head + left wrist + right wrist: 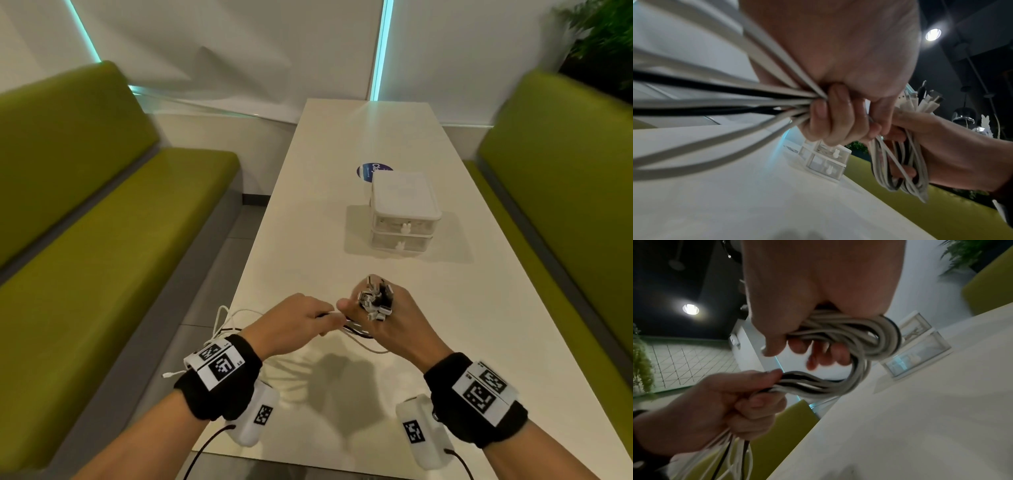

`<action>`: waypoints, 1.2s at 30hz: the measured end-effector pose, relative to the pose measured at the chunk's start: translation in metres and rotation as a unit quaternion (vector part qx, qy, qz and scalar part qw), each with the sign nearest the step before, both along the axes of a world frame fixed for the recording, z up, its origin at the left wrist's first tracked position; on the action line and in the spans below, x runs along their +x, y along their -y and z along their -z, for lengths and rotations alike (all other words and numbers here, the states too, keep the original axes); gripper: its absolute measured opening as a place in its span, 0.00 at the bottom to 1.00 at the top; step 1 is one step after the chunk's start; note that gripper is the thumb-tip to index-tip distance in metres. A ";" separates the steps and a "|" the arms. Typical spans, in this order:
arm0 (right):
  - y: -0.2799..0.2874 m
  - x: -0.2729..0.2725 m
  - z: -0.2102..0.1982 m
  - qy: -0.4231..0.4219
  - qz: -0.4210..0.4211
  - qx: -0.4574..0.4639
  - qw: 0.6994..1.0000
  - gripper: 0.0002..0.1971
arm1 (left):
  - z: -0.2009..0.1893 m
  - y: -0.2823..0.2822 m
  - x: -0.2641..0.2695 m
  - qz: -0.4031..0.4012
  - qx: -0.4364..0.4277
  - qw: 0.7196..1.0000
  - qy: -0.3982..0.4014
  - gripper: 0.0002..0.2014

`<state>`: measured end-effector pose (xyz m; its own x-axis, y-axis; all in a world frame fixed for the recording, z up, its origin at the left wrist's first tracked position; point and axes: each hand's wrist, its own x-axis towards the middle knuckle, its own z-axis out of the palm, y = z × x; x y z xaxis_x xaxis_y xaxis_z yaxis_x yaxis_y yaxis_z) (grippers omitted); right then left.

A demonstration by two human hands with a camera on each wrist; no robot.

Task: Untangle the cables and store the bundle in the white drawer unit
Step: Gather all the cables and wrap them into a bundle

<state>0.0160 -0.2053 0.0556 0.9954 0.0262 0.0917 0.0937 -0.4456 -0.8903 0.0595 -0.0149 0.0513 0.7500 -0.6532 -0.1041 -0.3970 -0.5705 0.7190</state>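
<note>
Behind white drawer unit (404,212), blue sticker (368,170) reading "Cla".

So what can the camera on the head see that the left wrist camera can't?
Only the head view shows the green padded benches, the round blue sticker and the black wristbands. Only the left wrist view shows a round ceiling lamp and the looped coil under the right hand. Both show the white and black cables, the left hand gripping them, and the white two-drawer unit.
</note>
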 end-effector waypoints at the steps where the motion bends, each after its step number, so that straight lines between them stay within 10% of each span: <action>1: -0.001 0.000 0.000 -0.007 -0.019 0.009 1.000 0.14 | -0.001 -0.001 0.000 -0.003 -0.015 1.000 -0.006 0.24; 18: -0.006 -0.010 0.010 -0.049 -0.067 -0.230 0.970 0.12 | -0.013 0.006 -0.008 -0.030 -0.072 0.990 -0.116 0.18; 36: 0.016 0.003 0.007 -0.102 -0.130 -0.167 0.972 0.17 | -0.014 0.028 -0.008 0.000 0.019 1.000 0.005 0.17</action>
<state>0.0194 -0.2210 0.0485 0.9476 0.2747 -0.1634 0.0793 -0.6972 -0.7124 0.0519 -0.0434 0.0658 0.7512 -0.6488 -0.1211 -0.4040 -0.5971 0.6930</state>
